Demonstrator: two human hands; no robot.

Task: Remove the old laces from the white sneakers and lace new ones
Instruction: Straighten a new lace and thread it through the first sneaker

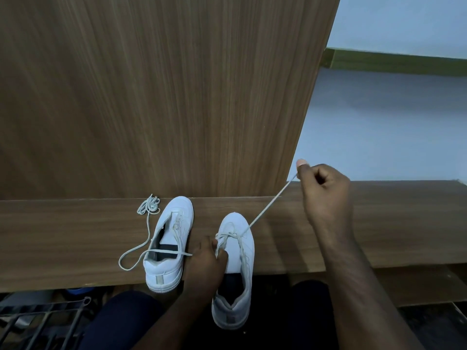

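On the worktop (379, 243), the right hand (326, 188) pinches a taut lace (267, 208) pulled toward 1 o'clock from the right sneaker (237, 269), steadied by the gripping left hand (204, 269); judging by this, lacing looks unfinished, with the left sneaker (169, 246) at 9 o'clock barely threaded beside a loose lace (149, 205).

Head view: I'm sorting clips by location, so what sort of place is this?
Probably a room in a home, not a workshop. The sneakers sit on a wood-grain ledge below a matching tall wood panel, a plain pale wall stands behind, and a metal rack sits by the floor.

right hand (326, 190) pulling lace (267, 205) taut, left hand (206, 261) steadying sneaker (237, 261)
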